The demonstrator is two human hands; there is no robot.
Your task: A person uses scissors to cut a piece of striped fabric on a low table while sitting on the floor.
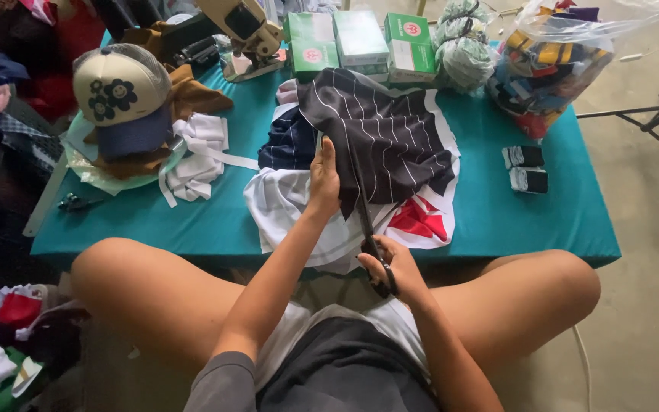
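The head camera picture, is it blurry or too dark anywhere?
Head view: soft, even light and the striped dark cloth looks sharp; the scissors in the right hand look slightly soft; the left edge is dim and shadowed; the table edges bow a little from the wide lens.

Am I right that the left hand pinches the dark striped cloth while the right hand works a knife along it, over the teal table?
Not quite: the head view shows the right hand working scissors, not a knife. The left hand does pinch the dark striped cloth over the teal table.
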